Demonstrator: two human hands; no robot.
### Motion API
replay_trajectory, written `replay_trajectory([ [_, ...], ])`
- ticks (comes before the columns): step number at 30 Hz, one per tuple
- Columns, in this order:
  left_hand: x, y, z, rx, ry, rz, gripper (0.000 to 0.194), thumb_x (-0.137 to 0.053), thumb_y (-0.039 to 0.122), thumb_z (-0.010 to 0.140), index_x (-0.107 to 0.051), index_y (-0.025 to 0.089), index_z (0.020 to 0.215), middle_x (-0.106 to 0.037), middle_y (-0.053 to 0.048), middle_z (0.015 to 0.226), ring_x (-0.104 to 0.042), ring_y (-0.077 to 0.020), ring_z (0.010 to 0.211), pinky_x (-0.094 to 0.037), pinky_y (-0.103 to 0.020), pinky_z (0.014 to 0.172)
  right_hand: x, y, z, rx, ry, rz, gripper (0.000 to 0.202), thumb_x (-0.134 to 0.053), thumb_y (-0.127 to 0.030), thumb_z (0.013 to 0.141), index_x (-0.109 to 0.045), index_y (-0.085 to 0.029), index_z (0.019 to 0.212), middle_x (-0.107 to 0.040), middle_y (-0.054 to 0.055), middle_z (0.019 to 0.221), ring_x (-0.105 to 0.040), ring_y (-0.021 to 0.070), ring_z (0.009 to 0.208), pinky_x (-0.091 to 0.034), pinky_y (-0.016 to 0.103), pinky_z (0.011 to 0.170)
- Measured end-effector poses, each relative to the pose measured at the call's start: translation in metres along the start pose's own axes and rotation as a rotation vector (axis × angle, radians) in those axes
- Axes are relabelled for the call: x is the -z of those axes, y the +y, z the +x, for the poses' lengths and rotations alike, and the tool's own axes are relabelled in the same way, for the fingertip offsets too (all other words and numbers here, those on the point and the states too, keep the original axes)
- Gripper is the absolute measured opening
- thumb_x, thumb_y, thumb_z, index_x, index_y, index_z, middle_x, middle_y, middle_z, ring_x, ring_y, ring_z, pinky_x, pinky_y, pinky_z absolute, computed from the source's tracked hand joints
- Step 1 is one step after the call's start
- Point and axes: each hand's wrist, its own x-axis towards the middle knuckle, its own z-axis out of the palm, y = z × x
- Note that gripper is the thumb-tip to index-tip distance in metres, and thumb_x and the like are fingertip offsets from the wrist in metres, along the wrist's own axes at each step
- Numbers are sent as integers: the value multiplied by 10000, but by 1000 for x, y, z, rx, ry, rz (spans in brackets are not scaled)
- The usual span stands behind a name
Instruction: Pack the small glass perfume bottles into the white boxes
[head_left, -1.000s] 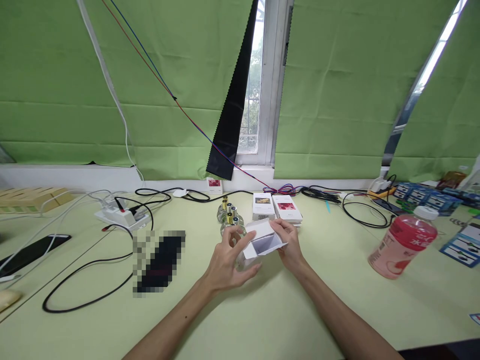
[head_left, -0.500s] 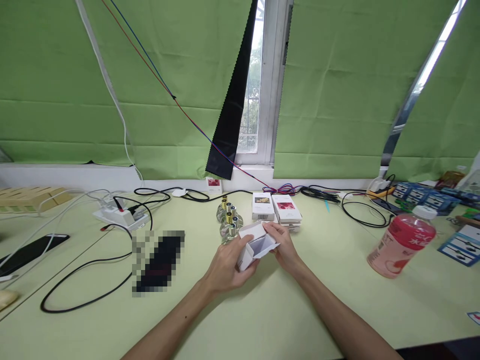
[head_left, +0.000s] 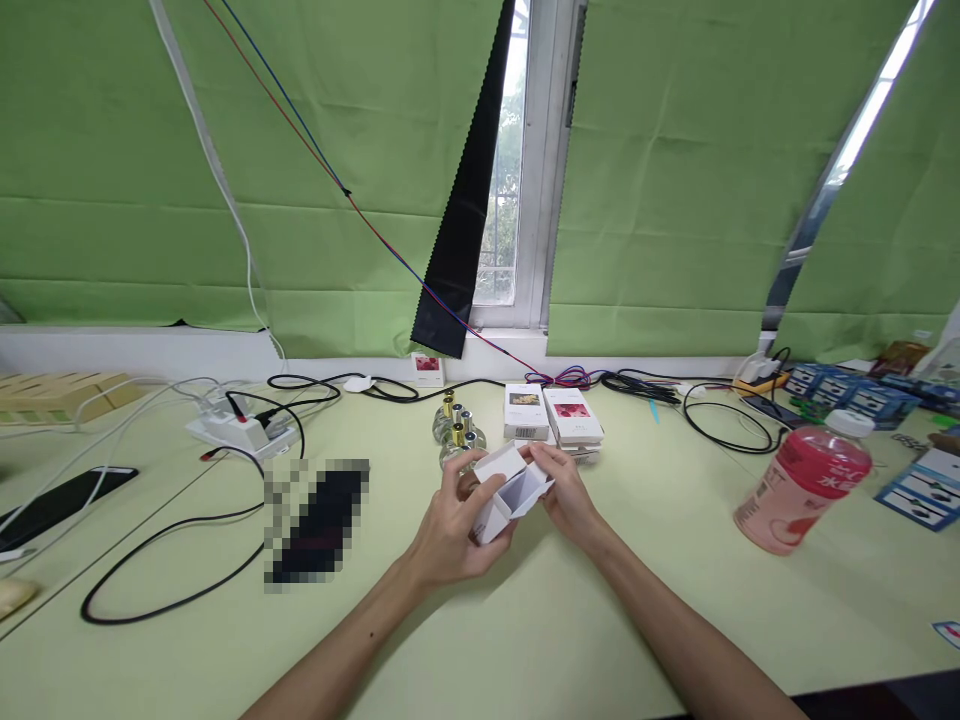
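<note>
A small white cardboard box [head_left: 496, 522] is held between both hands above the table, its flaps raised and its pale inside showing. My left hand [head_left: 456, 530] wraps around the box's left side, thumb near the opening. At the far right corner, the fingers of my right hand [head_left: 564, 495] pinch a flap. Just beyond stand several round glass bottles [head_left: 457, 425] with gold and silver caps, partly covered by my left fingers. Behind the right hand lie a white box with a yellow picture [head_left: 526, 412] and stacked white boxes with a red picture [head_left: 574, 415].
A pink drink bottle [head_left: 806, 490] stands at right, with blue boxes [head_left: 855, 395] beyond. On the left are a power strip [head_left: 244, 432], a loop of black cable [head_left: 176, 620], a phone [head_left: 67, 505] and a pixelated dark patch. Another small box [head_left: 427, 370] stands by the wall.
The left index finger has lifted and spread over the box's far side, covering more of the bottles. The box has tilted slightly; both hands keep hold of it.
</note>
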Motion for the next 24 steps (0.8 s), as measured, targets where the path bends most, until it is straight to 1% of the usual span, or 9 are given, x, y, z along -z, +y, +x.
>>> replay_trajectory([
  [2,2,1,2,14,-20,-16,485,-664,195,791,-479,221,1239,-377,-225,1397,-642,-130,714,-547,-282,562,-1,1,-1,-9,-8,4,436,-829,-580,661,-730,-167,763,-602,-11,627,-468,88,500,-325,212,447],
  [4,3,1,3,-1,-53,-25,500,-663,198,778,-466,222,1237,-408,-230,1415,-651,-154,732,-549,-295,566,-2,2,-1,-26,-15,10,450,-830,-591,658,-736,-166,773,-613,-5,650,-480,94,519,-337,216,464],
  [7,3,0,4,-43,-87,-26,555,-657,191,760,-438,213,1269,-509,-215,1343,-674,-267,959,-566,-314,615,-1,4,-2,-48,-25,23,447,-830,-588,668,-744,-166,789,-629,4,685,-505,107,557,-357,223,494],
  [8,2,-1,3,-48,-90,-22,565,-656,188,756,-436,210,1276,-525,-210,1322,-668,-279,989,-570,-321,630,0,5,-2,-50,-29,29,440,-828,-583,676,-746,-167,791,-632,6,693,-508,110,566,-360,225,502],
  [11,1,-2,0,-43,-94,-19,568,-655,183,744,-459,215,1276,-522,-192,1294,-667,-221,853,-562,-314,616,2,8,0,-51,-54,38,410,-811,-568,713,-753,-171,799,-634,8,702,-507,114,573,-357,232,511],
  [15,0,-1,-3,-44,-137,-40,588,-645,164,706,-505,224,1275,-488,-163,1247,-582,-129,661,-520,-283,557,4,12,2,-33,-92,53,379,-799,-540,747,-757,-167,790,-650,16,724,-522,117,598,-369,235,544],
  [17,0,0,-4,-48,-155,-52,604,-636,148,683,-524,225,1271,-480,-147,1209,-586,-142,694,-525,-295,587,4,14,3,-36,-97,61,377,-806,-536,739,-757,-164,782,-656,18,716,-524,119,594,-372,238,549],
  [21,-1,1,-3,-75,-144,-79,605,-617,125,641,-550,227,1234,-484,-127,1138,-619,-231,888,-545,-341,683,3,13,2,-63,-90,64,409,-814,-557,715,-757,-156,775,-655,16,673,-520,118,562,-368,238,528],
  [24,0,1,-2,-76,-151,-67,572,-614,119,634,-555,228,1192,-495,-123,1105,-612,-247,921,-545,-346,693,3,12,1,-69,-94,62,420,-804,-569,721,-761,-155,779,-671,22,684,-546,122,576,-391,233,543],
])
